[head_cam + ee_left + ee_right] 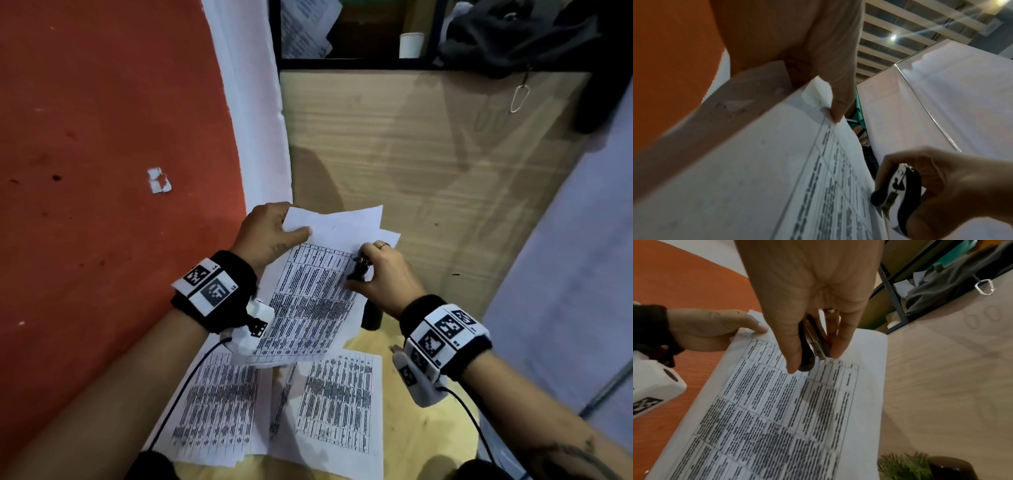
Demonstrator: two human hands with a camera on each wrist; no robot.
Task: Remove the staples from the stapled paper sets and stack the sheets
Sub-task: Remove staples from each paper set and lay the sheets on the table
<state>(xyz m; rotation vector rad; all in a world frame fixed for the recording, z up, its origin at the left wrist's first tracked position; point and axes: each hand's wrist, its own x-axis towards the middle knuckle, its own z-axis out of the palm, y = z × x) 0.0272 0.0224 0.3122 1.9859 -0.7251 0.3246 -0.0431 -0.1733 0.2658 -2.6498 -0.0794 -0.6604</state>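
A set of printed table sheets (315, 294) is held up above the desk. My left hand (270, 229) pinches its top left corner, thumb on the front (838, 104). My right hand (380, 270) grips a black staple remover (359, 269) (898, 193) at the sheets' top right edge. Its metal jaws touch the paper (819, 352); no staple is visible. Two more stacks of printed sheets (219, 404) (339, 401) lie flat on the desk below.
An orange panel (102, 171) with a scrap of torn paper (158, 180) fills the left. A wooden desk (428, 154) lies ahead, with a shelf, a paper cup (410, 44) and dark cloth (520, 37) behind. A dark cylinder (371, 317) stands under my right hand.
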